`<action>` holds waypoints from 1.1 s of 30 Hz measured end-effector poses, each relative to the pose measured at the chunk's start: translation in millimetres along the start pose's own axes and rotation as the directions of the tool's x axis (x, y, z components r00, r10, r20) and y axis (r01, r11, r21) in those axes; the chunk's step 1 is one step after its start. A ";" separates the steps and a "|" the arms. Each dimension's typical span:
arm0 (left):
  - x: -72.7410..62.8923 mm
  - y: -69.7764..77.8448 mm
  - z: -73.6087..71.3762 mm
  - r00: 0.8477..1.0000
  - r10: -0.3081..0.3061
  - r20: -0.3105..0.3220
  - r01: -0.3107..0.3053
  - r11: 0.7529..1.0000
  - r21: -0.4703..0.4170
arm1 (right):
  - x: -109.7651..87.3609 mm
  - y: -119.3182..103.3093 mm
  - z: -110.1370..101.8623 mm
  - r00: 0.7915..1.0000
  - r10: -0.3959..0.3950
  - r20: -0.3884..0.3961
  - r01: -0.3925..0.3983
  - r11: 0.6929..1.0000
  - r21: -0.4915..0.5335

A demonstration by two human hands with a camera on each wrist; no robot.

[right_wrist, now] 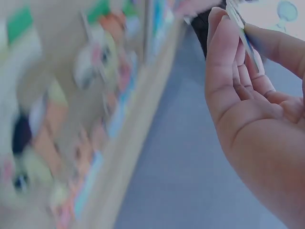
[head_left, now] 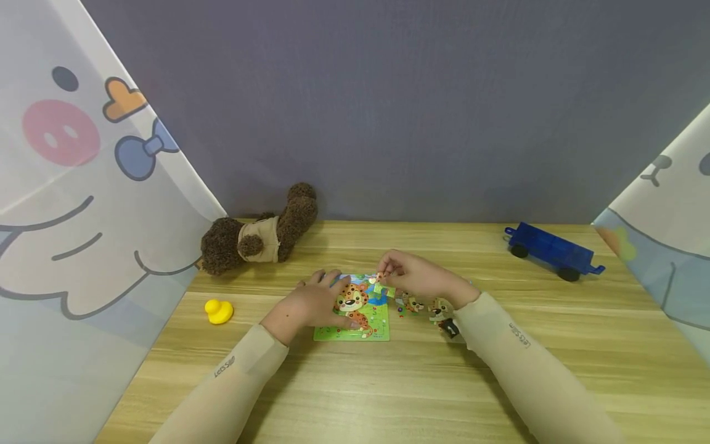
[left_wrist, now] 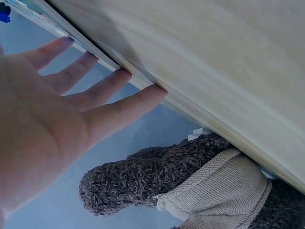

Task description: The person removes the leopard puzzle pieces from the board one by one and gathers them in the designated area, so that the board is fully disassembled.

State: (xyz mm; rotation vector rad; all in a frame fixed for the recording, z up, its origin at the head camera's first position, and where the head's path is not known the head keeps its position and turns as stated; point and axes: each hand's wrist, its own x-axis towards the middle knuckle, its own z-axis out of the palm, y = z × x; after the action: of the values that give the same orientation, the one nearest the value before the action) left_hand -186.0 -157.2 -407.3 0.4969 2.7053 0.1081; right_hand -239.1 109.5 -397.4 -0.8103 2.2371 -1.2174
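Observation:
A jigsaw puzzle [head_left: 379, 333] with a spotted leopard on green ground lies on the table. Over its left side my left hand [head_left: 314, 304] is spread, fingers straight and touching the puzzle's edge area. My right hand [head_left: 423, 275] pinches a thin puzzle piece [right_wrist: 247, 43] between thumb and fingers, just above the puzzle's upper right corner. The right wrist view shows that piece edge-on, so its picture is hard to read. Several loose puzzle pieces [head_left: 412, 303] lie right of the puzzle, partly hidden under the right hand and forearm.
A brown teddy bear [head_left: 262, 239] lies at the back left of the wooden table [head_left: 355, 394]. Nearer on the left sits a yellow rubber duck [head_left: 219, 312]. A blue toy trailer [head_left: 551, 248] stands at the back right. A grey panel [head_left: 388, 123] rises behind the table.

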 end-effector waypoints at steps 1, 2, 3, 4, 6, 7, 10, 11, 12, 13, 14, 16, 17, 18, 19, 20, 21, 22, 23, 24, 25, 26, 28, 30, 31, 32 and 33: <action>0.2 -0.1 0.0 1.000 0.001 0.000 -0.001 1.000 -0.003 | -3.2 -0.1 -4.7 1.000 -0.008 -0.010 0.008 1.000 -0.004; 0.2 -0.1 0.0 1.000 0.002 -0.003 -0.002 1.000 -0.006 | -6.7 -0.6 -9.0 1.000 -0.009 -0.016 0.009 1.000 -0.008; 0.3 -0.2 0.2 1.000 0.003 -0.005 -0.003 1.000 -0.007 | -10.4 -0.8 -13.0 1.000 -0.011 -0.018 0.011 1.000 -0.013; 0.4 -0.3 0.5 1.000 0.004 -0.007 -0.004 1.000 -0.007 | -14.5 -0.7 -16.7 1.000 -0.011 -0.018 0.011 1.000 -0.019; 0.3 -0.4 0.8 1.000 0.006 -0.012 -0.006 1.000 -0.006 | -23.1 0.1 -23.2 1.000 -0.011 -0.009 0.011 1.000 -0.026; 0.2 -0.4 0.9 1.000 0.007 -0.015 -0.007 1.000 -0.005 | -27.5 1.1 -26.1 1.000 -0.006 -0.005 0.005 0.999 -0.032; 0.0 -0.1 0.8 1.000 0.011 -0.017 -0.011 1.000 -0.006 | -40.7 7.7 -34.6 1.000 0.015 0.009 -0.014 0.999 -0.035; -0.1 0.1 0.7 1.000 0.012 -0.018 -0.013 1.000 -0.008 | -45.1 10.9 -37.6 1.000 0.024 0.012 -0.023 0.999 -0.037; 0.0 0.3 0.7 1.000 0.013 -0.018 -0.013 1.000 -0.011 | -49.5 14.3 -40.4 0.999 0.042 0.014 -0.042 0.999 -0.035; 0.2 0.3 0.9 1.000 0.012 -0.017 -0.012 1.000 -0.011 | -53.5 17.9 -43.1 0.998 0.053 0.016 -0.052 0.998 -0.037; 0.3 0.2 1.1 1.000 0.011 -0.016 -0.011 1.000 -0.011 | -57.6 21.3 -45.8 0.998 0.067 0.021 -0.066 0.997 -0.035; 0.5 0.1 1.6 1.000 0.008 -0.015 -0.008 1.000 -0.009 | -65.7 27.6 -50.8 0.996 0.090 0.028 -0.089 0.995 -0.039; 0.6 0.1 1.8 1.000 0.007 -0.016 -0.007 1.000 -0.010 | -69.7 30.5 -53.1 0.995 0.098 0.032 -0.097 0.994 -0.041; 0.6 0.1 2.0 1.000 0.007 -0.017 -0.007 1.000 -0.010 | -73.6 32.7 -55.0 0.994 0.103 0.037 -0.102 0.994 -0.042; 0.6 0.1 2.0 1.000 0.007 -0.018 -0.007 1.000 -0.011 | -77.1 35.2 -56.7 0.994 0.104 0.041 -0.102 0.994 -0.046; 0.5 0.1 2.0 1.000 0.008 -0.020 -0.008 1.000 -0.014 | -80.8 37.4 -58.2 0.993 0.106 0.045 -0.104 0.994 -0.046; 0.4 0.2 2.0 1.000 0.009 -0.021 -0.009 1.000 -0.016 | -84.4 39.6 -59.4 0.993 0.102 0.052 -0.099 0.994 -0.044; 0.3 0.3 2.1 1.000 0.010 -0.022 -0.010 1.000 -0.017 | -87.7 42.0 -60.6 0.993 0.100 0.058 -0.098 0.994 -0.045; 0.2 0.4 2.1 1.000 0.011 -0.023 -0.011 1.000 -0.019 | -90.8 44.4 -61.6 0.993 0.103 0.063 -0.100 0.994 -0.049; -0.1 0.5 2.2 1.000 0.011 -0.023 -0.011 1.000 -0.020 | -94.2 46.4 -62.3 0.992 0.108 0.065 -0.105 0.993 -0.049; -0.3 0.6 2.2 1.000 0.011 -0.023 -0.011 1.000 -0.020 | -97.1 48.8 -63.4 0.991 0.115 0.070 -0.111 0.993 -0.047; -0.4 0.7 2.2 1.000 0.011 -0.023 -0.011 1.000 -0.019 | -100.0 51.1 -64.5 0.990 0.123 0.075 -0.120 0.992 -0.047; -1.0 1.1 1.8 1.000 0.009 -0.023 -0.010 1.000 -0.020 | -105.0 55.9 -67.0 0.986 0.144 0.087 -0.140 0.989 -0.055; -1.2 1.4 1.2 1.000 0.008 -0.023 -0.008 1.000 -0.019 | -109.2 60.3 -69.8 0.983 0.156 0.101 -0.150 0.987 -0.057; -1.3 1.6 1.0 1.000 0.007 -0.023 -0.007 1.000 -0.019 | -110.7 62.9 -71.3 0.981 0.158 0.115 -0.152 0.987 -0.059; -1.5 1.8 0.9 1.000 0.006 -0.022 -0.006 1.000 -0.018 | -112.0 65.5 -72.5 0.979 0.160 0.125 -0.153 0.986 -0.064; -1.7 2.0 0.8 1.000 0.006 -0.021 -0.006 1.000 -0.018 | -113.1 68.0 -73.4 0.978 0.158 0.134 -0.151 0.986 -0.066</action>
State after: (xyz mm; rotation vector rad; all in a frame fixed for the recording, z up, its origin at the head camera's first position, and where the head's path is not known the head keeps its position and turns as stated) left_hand -183.6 -155.9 -407.2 0.5009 2.7208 0.1404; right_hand -223.5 259.4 -405.9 -0.7044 2.1839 -0.9997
